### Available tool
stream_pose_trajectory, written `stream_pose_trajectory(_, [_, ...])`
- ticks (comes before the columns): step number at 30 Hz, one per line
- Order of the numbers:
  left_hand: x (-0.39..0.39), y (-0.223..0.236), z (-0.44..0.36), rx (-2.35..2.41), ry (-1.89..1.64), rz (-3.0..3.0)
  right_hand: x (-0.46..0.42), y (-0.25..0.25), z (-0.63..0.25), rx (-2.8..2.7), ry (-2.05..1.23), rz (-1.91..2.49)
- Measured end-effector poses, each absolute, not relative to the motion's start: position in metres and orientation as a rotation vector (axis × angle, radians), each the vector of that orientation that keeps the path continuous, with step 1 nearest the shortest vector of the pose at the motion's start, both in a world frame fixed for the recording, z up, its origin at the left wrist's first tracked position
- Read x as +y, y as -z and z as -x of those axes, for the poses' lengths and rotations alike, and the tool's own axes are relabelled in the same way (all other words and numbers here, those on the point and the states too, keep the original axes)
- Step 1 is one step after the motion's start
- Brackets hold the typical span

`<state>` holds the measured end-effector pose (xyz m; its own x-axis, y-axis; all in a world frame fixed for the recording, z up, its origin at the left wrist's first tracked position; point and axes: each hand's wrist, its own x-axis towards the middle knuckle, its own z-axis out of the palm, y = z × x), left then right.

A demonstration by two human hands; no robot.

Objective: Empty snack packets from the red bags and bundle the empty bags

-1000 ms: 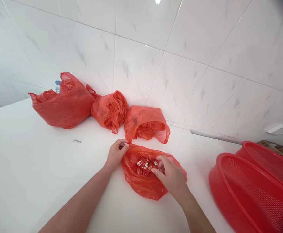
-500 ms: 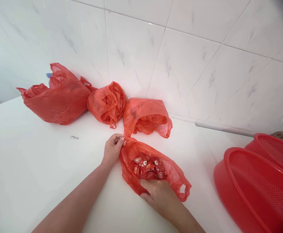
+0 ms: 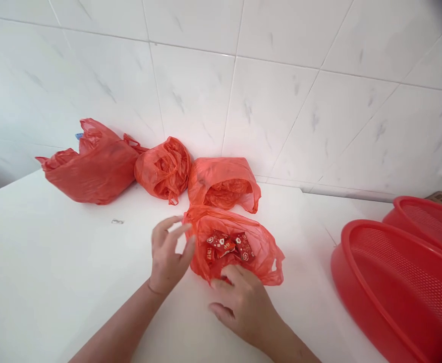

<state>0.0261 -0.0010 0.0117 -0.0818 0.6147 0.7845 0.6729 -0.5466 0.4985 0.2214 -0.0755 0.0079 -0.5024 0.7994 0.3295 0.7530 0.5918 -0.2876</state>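
A thin red plastic bag [image 3: 261, 237] lies with its mouth spread on the white table. Inside it are several small red packets [image 3: 221, 241] printed with white flowers and gold lettering. At the bag's left end is my left hand [image 3: 171, 252], fingers apart and curved, with nothing in them; whether a fingertip brushes the plastic I cannot tell. My right hand [image 3: 245, 300] is at the near rim, its thumb and bent fingers apart and slightly blurred. The fingertips are close to the plastic, and no hold on it shows.
Along the tiled wall stand three more red plastic bags: a large one [image 3: 92, 171], a bunched round one [image 3: 164, 169] and a half-folded one [image 3: 223, 174]. Two red mesh baskets [image 3: 351, 257] are at the right. A small clear scrap [image 3: 117, 221] lies on the white table [image 3: 73, 267].
My left hand has let go of the bag's left corner and opened. My right hand has drawn back from the near rim with its fingers loosened. The camera view has shifted slightly.
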Motion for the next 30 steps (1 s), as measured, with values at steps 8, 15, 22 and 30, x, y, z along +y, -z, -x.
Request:
stream_pose_trajectory(8, [-0.009,-0.007,-0.055,-1.385,1.076,2.955,-0.072,0.004,-0.221,-2.475,-0.132,1.220])
stream_pose_trajectory(15, [0.006,-0.004,-0.061,-1.710,1.043,2.975,-0.071,0.001,-0.225,-2.465,-0.088,1.238])
stream_pose_trajectory(22, [0.006,-0.011,-0.059,-2.082,1.378,2.699,-0.073,0.001,-0.227,-2.450,-0.094,1.226])
stream_pose_trajectory(30, [0.009,-0.016,-0.058,-2.107,1.504,2.543,-0.072,0.001,-0.227,-2.449,-0.149,1.207])
